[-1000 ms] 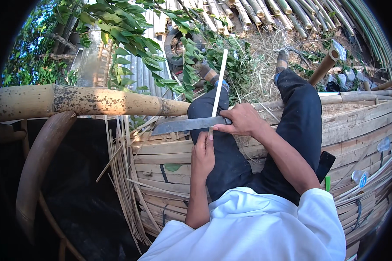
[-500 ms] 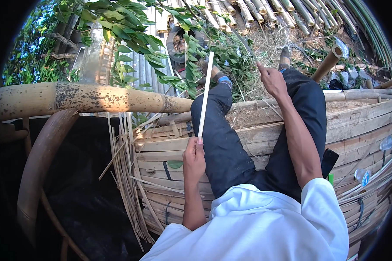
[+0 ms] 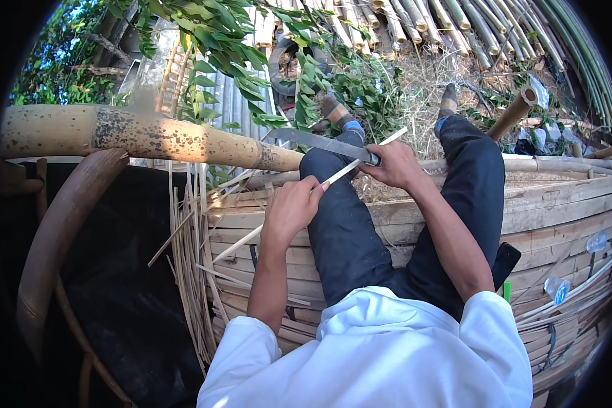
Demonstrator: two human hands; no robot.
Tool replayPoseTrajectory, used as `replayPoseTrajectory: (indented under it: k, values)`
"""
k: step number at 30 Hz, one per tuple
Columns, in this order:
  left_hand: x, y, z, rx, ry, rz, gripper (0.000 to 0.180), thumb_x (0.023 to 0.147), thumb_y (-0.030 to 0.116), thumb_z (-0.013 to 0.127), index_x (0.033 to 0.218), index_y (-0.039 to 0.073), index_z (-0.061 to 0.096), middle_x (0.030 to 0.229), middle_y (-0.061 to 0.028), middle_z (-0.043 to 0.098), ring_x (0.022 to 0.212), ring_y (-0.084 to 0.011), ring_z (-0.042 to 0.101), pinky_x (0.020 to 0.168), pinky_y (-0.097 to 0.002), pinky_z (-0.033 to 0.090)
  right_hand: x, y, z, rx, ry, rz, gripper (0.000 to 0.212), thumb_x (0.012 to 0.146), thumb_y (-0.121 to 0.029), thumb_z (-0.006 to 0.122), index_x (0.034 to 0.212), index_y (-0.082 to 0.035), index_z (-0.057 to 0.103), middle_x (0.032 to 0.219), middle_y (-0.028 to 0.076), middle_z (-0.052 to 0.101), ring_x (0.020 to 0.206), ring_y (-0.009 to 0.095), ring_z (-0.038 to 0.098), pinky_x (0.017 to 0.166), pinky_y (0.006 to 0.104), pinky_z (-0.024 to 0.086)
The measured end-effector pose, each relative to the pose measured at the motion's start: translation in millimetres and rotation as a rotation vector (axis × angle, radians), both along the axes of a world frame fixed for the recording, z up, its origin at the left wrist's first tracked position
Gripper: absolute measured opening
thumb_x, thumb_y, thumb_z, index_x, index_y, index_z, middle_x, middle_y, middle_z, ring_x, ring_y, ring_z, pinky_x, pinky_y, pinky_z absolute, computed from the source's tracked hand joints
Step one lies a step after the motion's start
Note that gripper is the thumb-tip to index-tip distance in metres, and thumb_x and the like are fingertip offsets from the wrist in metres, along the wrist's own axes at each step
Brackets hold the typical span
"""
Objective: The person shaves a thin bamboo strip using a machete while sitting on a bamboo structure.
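My left hand (image 3: 294, 206) pinches a pale, narrow bamboo strip (image 3: 343, 170) over my left thigh. The strip slants from beside my left forearm up to the right, past my right hand. In my right hand (image 3: 392, 165) is a long-bladed knife (image 3: 319, 141), its grey blade pointing left and crossing the strip just ahead of the left hand. The handle is mostly hidden by my fingers. Whether the right fingers also touch the strip, I cannot tell.
A bundle of thin bamboo strips (image 3: 196, 272) stands at my left. A thick bamboo pole (image 3: 149, 136) runs across the left side. Beneath me is a stack of flat bamboo slats (image 3: 557, 217); a black phone (image 3: 505, 264) and plastic cups (image 3: 556, 288) lie at right. Cut bamboo poles (image 3: 449, 13) lie ahead.
My right hand has come down and left, bringing the knife across the strip. My left hand has moved up, and the strip has tilted from nearly upright to a slant.
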State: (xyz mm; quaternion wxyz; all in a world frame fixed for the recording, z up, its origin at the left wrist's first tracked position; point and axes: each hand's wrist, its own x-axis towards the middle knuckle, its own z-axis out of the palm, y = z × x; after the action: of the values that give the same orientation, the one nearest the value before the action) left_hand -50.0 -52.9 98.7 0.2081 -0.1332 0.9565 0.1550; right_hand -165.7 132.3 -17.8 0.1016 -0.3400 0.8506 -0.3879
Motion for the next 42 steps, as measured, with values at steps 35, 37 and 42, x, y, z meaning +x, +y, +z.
replayPoseTrajectory:
  k: [35, 37, 42]
  values:
    - [4, 58, -83, 0.403, 0.514, 0.377, 0.020, 0.099, 0.020, 0.041, 0.103, 0.002, 0.048, 0.079, -0.0200, 0.060, 0.070, -0.0368, 0.060, 0.063, -0.0465, 0.046, -3, 13, 21, 0.032, -0.276, -0.168, 0.033, 0.078, -0.043, 0.064, 0.082, -0.011, 0.071, 0.061, 0.015, 0.063, 0.064, 0.035, 0.064, 0.060, 0.0442, 0.050]
    - [4, 59, -75, 0.290, 0.537, 0.284, 0.024, 0.099, 0.021, 0.041, 0.104, 0.001, 0.053, 0.081, -0.0251, 0.061, 0.077, -0.0450, 0.059, 0.065, -0.0517, 0.044, 3, 12, 26, 0.233, -0.047, 0.019, 0.030, 0.076, -0.038, 0.064, 0.081, -0.010, 0.071, 0.065, 0.016, 0.064, 0.067, 0.034, 0.065, 0.064, 0.0454, 0.052]
    - [10, 58, -68, 0.169, 0.526, 0.292, 0.026, 0.098, 0.021, 0.044, 0.101, 0.000, 0.060, 0.085, -0.0259, 0.062, 0.080, -0.0457, 0.058, 0.066, -0.0501, 0.044, 24, -8, 19, 0.253, -0.037, 0.011, 0.025, 0.070, -0.031, 0.063, 0.079, -0.009, 0.072, 0.067, 0.018, 0.065, 0.066, 0.035, 0.066, 0.065, 0.0441, 0.054]
